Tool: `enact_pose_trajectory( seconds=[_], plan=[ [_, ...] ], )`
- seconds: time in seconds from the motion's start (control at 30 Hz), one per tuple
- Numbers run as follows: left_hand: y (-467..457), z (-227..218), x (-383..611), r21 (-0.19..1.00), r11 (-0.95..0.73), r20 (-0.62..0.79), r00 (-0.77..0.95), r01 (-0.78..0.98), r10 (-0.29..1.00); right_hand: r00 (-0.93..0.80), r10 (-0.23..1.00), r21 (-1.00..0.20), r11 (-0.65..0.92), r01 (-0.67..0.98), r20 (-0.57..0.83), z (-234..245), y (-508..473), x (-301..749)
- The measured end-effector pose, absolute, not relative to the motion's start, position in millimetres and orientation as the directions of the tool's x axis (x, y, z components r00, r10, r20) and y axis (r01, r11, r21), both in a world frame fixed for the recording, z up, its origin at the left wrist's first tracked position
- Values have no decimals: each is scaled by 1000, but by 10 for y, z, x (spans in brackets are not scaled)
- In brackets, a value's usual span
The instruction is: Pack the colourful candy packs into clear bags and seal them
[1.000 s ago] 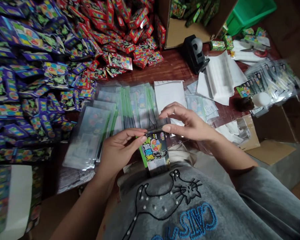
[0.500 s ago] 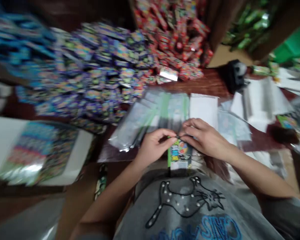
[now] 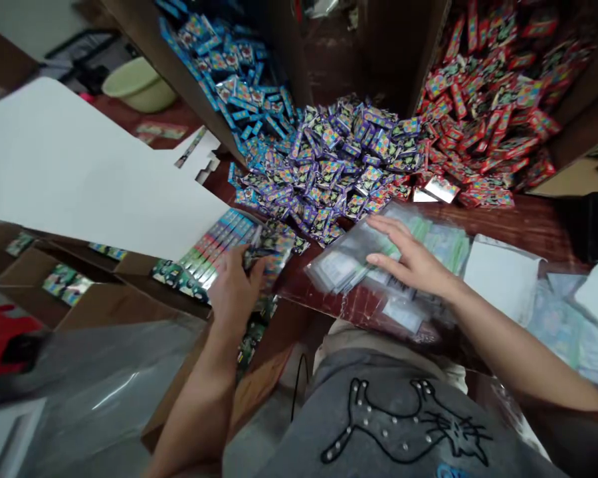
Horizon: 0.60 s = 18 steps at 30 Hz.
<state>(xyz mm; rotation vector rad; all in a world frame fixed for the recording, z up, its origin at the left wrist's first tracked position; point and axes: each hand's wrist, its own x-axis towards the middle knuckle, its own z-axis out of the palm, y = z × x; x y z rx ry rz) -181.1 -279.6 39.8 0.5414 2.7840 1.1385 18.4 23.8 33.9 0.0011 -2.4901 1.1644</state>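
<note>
My left hand (image 3: 234, 285) is at the white display box on the left, thumb and fingers curled round the edge of a dark printed packet (image 3: 258, 249). That packet lies against a row of similar dark packets (image 3: 282, 239); the fingers partly hide it. Beside them in the box are rows of blue, red and green packets (image 3: 219, 239). The box's white lid (image 3: 94, 172) stands raised. My right hand (image 3: 413, 259) is open, its thumb and fingers apart, over a stack of clear plastic bags (image 3: 336, 269) on the dark red table.
Heaps of blue packets (image 3: 249, 99), purple packets (image 3: 329, 166) and red packets (image 3: 488, 146) spread across the back. White sheets (image 3: 501, 272) lie on the right. Cardboard boxes (image 3: 99, 309) stand lower left, and a pale basin (image 3: 139, 86) sits at the far left.
The view has swung left. My hands, earlier together on a dark packet before my body, have parted: left to the display box, right onto the plastic bags.
</note>
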Motion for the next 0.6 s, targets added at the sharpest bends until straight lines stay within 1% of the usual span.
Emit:
enact_pose_trajectory(
  seconds=[0.03, 0.07, 0.1, 0.13, 0.17, 0.27, 0.37, 0.43, 0.5, 0.57, 0.6],
  plan=[
    [-2872, 376, -1981, 522, 797, 67, -946, 304, 317, -930, 185, -700, 708, -99, 318, 248, 257, 230],
    [-2927, 337, -2123, 348, 883, 93, -949, 313, 300, -936, 206, -654, 756, -32, 284, 159, 266, 294],
    [-2963, 285, -2238, 207, 923, 115, -944, 326, 308, -942, 225, -604, 796, 32, 247, 76, 265, 370],
    [-2984, 230, -2327, 127, 930, 129, -935, 345, 329, -947, 244, -555, 827, 90, 210, 3, 257, 452],
    [-2993, 174, -2395, 83, 927, 149, -924, 366, 352, -949, 262, -512, 848, 139, 176, -59, 245, 536],
    [-2975, 37, -2496, 25, 905, 191, -891, 424, 412, -947, 299, -439, 871, 220, 120, -185, 202, 756],
    [-2944, -57, -2458, 33, 885, 208, -870, 464, 448, -944, 307, -416, 879, 232, 123, -270, 159, 878],
    [-2938, -104, -2384, 71, 899, 250, -880, 432, 404, -941, 306, -419, 880, 223, 142, -302, 127, 887],
    [-2951, -140, -2309, 104, 928, 294, -902, 358, 315, -938, 302, -450, 871, 197, 172, -264, 83, 836],
    [-2981, -157, -2257, 109, 949, 326, -913, 296, 247, -939, 264, -526, 843, 114, 219, -95, 6, 736],
    [-3003, -158, -2240, 108, 954, 334, -914, 281, 231, -942, 227, -581, 813, 43, 248, 45, -53, 677]
  ],
)
